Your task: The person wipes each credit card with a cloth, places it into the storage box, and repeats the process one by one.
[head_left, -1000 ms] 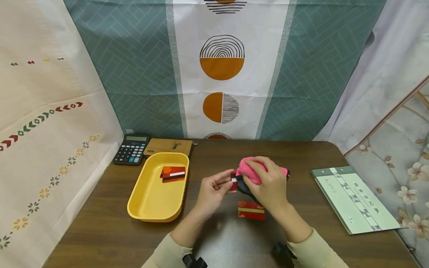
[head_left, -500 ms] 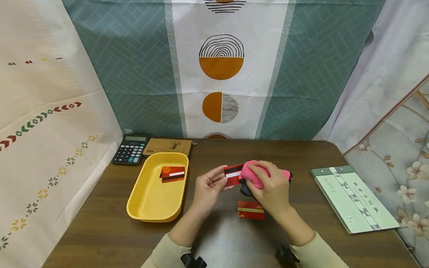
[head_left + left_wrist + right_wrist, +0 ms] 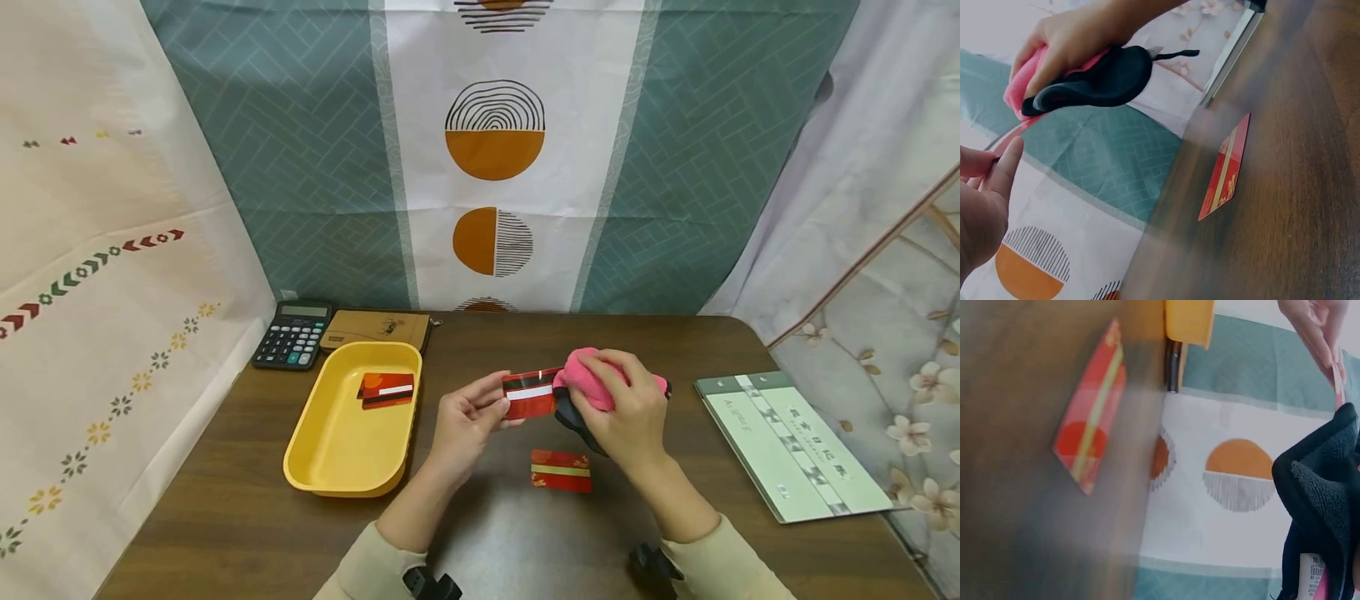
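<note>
Above the table, my left hand (image 3: 467, 421) pinches the left end of a red bank card (image 3: 531, 396) with a black stripe and a white strip. My right hand (image 3: 628, 398) grips a bunched cleaning cloth (image 3: 585, 383), pink on one side and dark grey on the other. The cloth covers the card's right end. In the right wrist view, the dark side of the cloth (image 3: 1322, 481) shows a white label. A second red card (image 3: 561, 472) with a gold stripe lies flat on the table below the hands.
Left of the hands is a yellow tray (image 3: 341, 458) with red cards (image 3: 387, 390) overlapping in it. Behind it lie a black calculator (image 3: 294, 335) and a brown zip wallet (image 3: 375, 325). A pale green notebook (image 3: 787, 450) lies at the right.
My right hand and the cloth have moved right along the card, baring most of its face. My left hand shifted slightly left at first, then stayed, still pinching the card.
</note>
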A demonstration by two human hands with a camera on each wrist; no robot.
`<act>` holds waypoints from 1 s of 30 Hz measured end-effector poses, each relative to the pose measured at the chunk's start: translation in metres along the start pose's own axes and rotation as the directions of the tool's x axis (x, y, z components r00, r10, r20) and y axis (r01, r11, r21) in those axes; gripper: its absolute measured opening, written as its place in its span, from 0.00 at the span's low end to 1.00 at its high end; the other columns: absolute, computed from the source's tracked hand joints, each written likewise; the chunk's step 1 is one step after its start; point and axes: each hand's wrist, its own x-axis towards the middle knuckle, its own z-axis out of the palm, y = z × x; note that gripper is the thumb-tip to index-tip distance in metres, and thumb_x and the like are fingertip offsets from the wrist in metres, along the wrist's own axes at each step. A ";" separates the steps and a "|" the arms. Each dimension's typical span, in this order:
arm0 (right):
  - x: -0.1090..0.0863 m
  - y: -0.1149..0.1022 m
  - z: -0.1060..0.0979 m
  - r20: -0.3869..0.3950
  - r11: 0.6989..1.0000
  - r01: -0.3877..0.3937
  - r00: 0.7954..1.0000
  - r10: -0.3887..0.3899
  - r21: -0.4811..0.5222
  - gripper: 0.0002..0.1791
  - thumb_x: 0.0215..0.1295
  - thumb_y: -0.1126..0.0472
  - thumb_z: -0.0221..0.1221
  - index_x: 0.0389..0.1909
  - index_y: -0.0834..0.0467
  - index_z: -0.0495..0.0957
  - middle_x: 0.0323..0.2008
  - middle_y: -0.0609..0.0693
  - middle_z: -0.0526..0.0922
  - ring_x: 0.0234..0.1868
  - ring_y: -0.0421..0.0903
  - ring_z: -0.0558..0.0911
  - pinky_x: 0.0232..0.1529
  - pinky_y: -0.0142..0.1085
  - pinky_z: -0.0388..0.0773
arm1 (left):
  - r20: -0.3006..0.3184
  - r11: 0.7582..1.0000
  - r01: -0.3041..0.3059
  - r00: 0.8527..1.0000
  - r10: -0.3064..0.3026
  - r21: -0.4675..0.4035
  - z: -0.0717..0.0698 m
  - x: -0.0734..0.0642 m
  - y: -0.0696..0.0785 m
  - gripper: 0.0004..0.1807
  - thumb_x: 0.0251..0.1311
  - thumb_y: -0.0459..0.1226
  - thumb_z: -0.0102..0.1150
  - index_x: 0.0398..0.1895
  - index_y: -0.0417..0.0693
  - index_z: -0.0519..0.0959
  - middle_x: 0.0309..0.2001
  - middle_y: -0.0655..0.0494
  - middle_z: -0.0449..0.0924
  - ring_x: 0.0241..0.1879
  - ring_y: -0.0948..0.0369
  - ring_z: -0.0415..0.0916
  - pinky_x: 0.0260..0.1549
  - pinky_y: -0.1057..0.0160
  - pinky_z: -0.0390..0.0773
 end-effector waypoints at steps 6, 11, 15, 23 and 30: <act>0.006 -0.013 0.006 0.000 1.000 0.012 1.000 -0.012 -0.011 0.17 0.56 0.57 0.69 0.45 0.61 0.87 0.42 0.60 0.83 0.39 0.59 0.83 0.36 0.54 0.84 | 0.077 0.998 -0.023 0.997 0.019 0.053 0.007 -0.003 -0.004 0.21 0.65 0.18 0.55 0.61 0.24 0.74 0.52 0.27 0.80 0.45 0.51 0.85 0.41 0.55 0.87; 0.006 -0.023 0.009 0.019 0.996 0.093 0.995 -0.093 0.017 0.16 0.63 0.52 0.66 0.45 0.60 0.86 0.43 0.59 0.84 0.38 0.59 0.84 0.34 0.52 0.84 | 0.115 0.993 -0.048 0.993 0.036 0.103 0.009 -0.004 -0.004 0.20 0.66 0.18 0.54 0.61 0.24 0.75 0.52 0.28 0.80 0.46 0.52 0.85 0.42 0.54 0.86; 0.006 -0.017 0.005 -0.011 0.999 0.046 0.999 -0.046 -0.015 0.16 0.62 0.54 0.66 0.44 0.61 0.87 0.42 0.60 0.84 0.38 0.60 0.83 0.36 0.54 0.82 | 0.063 0.996 -0.062 0.996 0.058 0.068 0.005 -0.004 -0.002 0.20 0.64 0.17 0.55 0.60 0.23 0.75 0.50 0.25 0.80 0.44 0.49 0.86 0.40 0.52 0.87; -0.004 -0.025 0.011 0.019 0.981 0.191 0.981 -0.192 0.019 0.18 0.67 0.47 0.64 0.44 0.57 0.87 0.42 0.57 0.85 0.36 0.56 0.84 0.32 0.50 0.83 | 0.086 0.996 -0.067 0.994 0.062 0.053 0.003 -0.001 -0.002 0.20 0.67 0.19 0.54 0.61 0.23 0.73 0.51 0.25 0.79 0.43 0.60 0.86 0.40 0.55 0.87; -0.008 -0.006 0.007 -0.036 0.993 0.121 0.992 -0.120 0.004 0.19 0.69 0.47 0.63 0.43 0.60 0.87 0.42 0.59 0.85 0.37 0.58 0.84 0.35 0.52 0.83 | 0.053 0.998 -0.036 0.998 0.033 0.056 -0.006 -0.001 0.000 0.21 0.64 0.18 0.55 0.61 0.25 0.75 0.51 0.27 0.80 0.45 0.50 0.86 0.38 0.54 0.87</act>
